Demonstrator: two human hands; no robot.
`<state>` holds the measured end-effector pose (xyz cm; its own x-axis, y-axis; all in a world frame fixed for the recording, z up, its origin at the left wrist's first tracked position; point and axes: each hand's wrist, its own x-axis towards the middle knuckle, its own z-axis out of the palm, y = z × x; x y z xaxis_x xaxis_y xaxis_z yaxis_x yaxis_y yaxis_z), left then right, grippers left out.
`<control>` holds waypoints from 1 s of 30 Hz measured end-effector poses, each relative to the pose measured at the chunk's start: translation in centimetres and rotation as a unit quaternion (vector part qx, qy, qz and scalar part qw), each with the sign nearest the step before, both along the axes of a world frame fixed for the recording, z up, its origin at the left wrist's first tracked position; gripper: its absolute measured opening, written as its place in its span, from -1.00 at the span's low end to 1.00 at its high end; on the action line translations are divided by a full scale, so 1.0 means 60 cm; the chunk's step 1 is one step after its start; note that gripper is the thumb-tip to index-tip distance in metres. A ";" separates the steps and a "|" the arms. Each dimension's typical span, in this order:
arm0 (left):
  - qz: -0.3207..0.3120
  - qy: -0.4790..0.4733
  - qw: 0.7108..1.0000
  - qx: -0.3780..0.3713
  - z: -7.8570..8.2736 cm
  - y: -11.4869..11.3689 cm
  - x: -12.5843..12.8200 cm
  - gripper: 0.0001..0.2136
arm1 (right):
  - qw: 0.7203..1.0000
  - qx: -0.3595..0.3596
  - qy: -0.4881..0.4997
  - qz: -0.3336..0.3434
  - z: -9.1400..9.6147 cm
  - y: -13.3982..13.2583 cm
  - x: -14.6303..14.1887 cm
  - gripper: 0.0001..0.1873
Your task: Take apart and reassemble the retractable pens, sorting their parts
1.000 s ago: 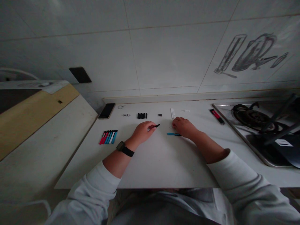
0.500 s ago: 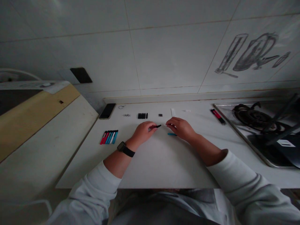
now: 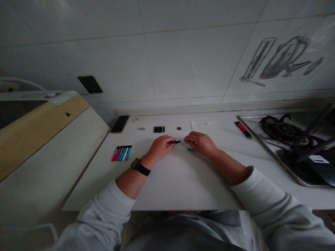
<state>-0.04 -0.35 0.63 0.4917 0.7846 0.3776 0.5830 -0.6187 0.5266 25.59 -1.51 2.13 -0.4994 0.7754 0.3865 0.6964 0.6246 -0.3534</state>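
Observation:
My left hand [image 3: 160, 147] is closed on a short black pen part [image 3: 178, 142], its tip pointing right. Opposite it, my right hand [image 3: 201, 142] pinches a thin white stick-like piece [image 3: 182, 141], whose end meets the tip of the black part. Under the right hand lies a blue pen barrel [image 3: 191, 149], partly covered by the fingers. Behind the hands are a row of black caps [image 3: 158, 129], a small dark block of pieces [image 3: 179, 128], white thin sticks [image 3: 193, 125] and a cluster of small springs or screws [image 3: 140, 129], too small to tell.
Several red, blue and white pens [image 3: 121, 153] lie side by side at the left. A phone [image 3: 120, 124] rests at the back left corner. Red and black markers [image 3: 243, 130] lie beside the metal-rimmed stove [image 3: 269, 150] on the right. A tiled wall closes off the back.
My right hand has shifted slightly left, and the white piece now meets the black part, where a small gap showed before. The left hand has hardly moved.

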 end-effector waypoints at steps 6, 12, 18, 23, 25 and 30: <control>-0.010 0.010 1.000 0.007 0.009 -0.005 0.004 -0.93 | 1.000 -0.005 -0.009 0.020 -0.004 0.001 -0.008 -0.79; -0.027 0.002 1.000 -0.004 0.012 -0.010 0.007 -0.91 | 1.000 -0.009 0.008 0.026 -0.015 -0.002 -0.022 -0.81; -0.034 -0.003 0.999 0.002 0.007 -0.010 0.009 -0.90 | 0.999 0.005 0.011 0.047 -0.016 -0.007 -0.025 -0.71; -0.051 -0.005 0.999 -0.004 0.004 -0.013 0.012 -0.92 | 0.995 0.000 0.074 0.068 -0.004 -0.021 -0.042 -0.62; -0.056 -0.018 0.998 -0.006 0.004 -0.013 0.013 -0.92 | 0.988 -0.008 0.137 0.071 0.000 -0.025 -0.047 -0.60; -0.023 -0.023 0.999 -0.009 0.003 -0.007 0.007 -0.90 | 0.965 -0.025 0.261 -0.028 0.006 -0.013 -0.029 -0.56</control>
<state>0.36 -0.76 0.81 0.5091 0.7689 0.3868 0.5289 -0.6340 0.5643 23.87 -2.31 2.51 -0.2039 0.8194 0.5358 0.4464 0.5649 -0.6940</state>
